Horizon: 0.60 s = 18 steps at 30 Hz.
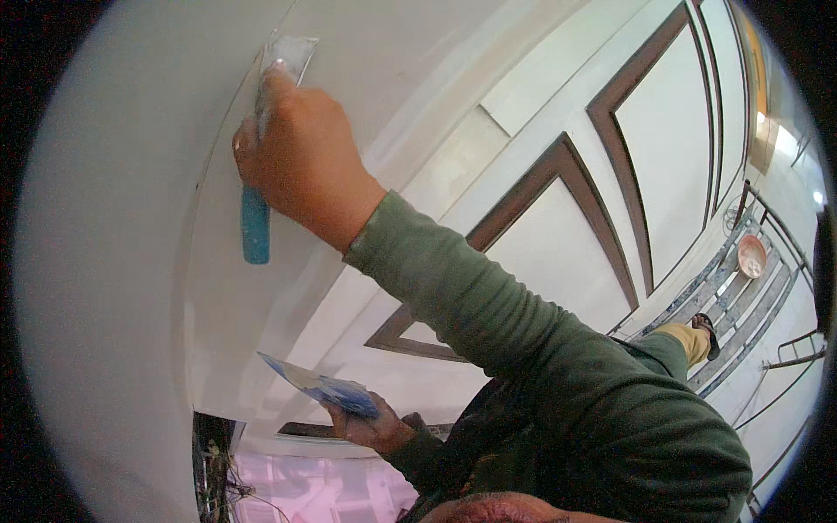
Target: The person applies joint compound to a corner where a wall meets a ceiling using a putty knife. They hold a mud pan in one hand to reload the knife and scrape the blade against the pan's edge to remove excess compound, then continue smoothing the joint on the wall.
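While the right hand [301, 157] sits at about half past ten from the picture's centre, its fingers are closed round a putty knife [255, 228]. The tool runs through the grip: its metal blade [301, 54] projects at twelve o'clock from the hand, the blue handle at seven. One finger extends along the tool toward the blade, which appears to lie against a pale, smooth surface [122, 261] beside a thin dark line.

The left hand [375, 429], at half past six, pinches the near edge of a blue plate [349, 397]; part of its grip is hidden. This plate points toward ten o'clock from that hand and bears whitish paste.

Further out, a slatted platform [757, 307] stands between three and four o'clock, carrying a sandalled foot [706, 336] and a reddish bowl [744, 248].
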Each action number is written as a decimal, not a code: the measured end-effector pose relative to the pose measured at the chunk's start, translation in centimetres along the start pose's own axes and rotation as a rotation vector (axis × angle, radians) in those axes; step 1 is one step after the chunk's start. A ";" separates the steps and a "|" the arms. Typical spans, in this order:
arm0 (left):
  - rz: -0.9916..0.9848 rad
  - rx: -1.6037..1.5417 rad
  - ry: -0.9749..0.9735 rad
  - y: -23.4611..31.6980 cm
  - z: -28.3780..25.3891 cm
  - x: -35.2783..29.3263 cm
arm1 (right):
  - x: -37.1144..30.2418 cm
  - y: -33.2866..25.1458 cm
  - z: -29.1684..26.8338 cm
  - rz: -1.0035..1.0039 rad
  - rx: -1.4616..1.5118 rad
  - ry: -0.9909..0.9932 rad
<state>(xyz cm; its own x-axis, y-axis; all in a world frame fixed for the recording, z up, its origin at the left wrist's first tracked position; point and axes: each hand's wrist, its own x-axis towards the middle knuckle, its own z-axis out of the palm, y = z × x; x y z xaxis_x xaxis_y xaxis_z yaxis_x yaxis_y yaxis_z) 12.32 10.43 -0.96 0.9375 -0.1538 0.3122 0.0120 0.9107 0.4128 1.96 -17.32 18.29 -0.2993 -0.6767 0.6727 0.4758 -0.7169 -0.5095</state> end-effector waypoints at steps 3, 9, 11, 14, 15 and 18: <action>-0.066 -0.056 -0.203 0.4 -0.9 0.3 | -1.7 0.0 0.9 0.012 0.053 -0.105; 0.065 0.066 -0.062 -0.5 0.2 -0.3 | -3.4 0.0 -0.3 -0.099 0.095 -0.211; -0.024 -0.006 -0.185 -0.2 -0.4 0.3 | -2.9 0.4 -2.3 0.061 0.233 -0.242; -0.083 -0.069 -0.257 -0.8 0.5 -0.5 | 1.7 2.8 -6.1 -0.038 0.111 0.081; -0.049 -0.062 -0.187 -0.9 0.6 -0.6 | 3.5 3.7 -6.8 -0.053 0.011 0.165; 0.050 0.033 -0.045 -0.4 -0.5 0.4 | 6.8 4.0 -8.5 -0.184 -0.020 0.206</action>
<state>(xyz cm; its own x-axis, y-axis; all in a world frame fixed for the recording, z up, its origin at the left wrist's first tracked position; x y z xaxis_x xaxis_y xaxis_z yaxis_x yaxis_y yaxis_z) 12.89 10.23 -1.46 0.9201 -0.1257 0.3709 -0.0472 0.9046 0.4236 -5.22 -26.20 16.22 -0.5417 -0.5535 0.6327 0.3824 -0.8325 -0.4009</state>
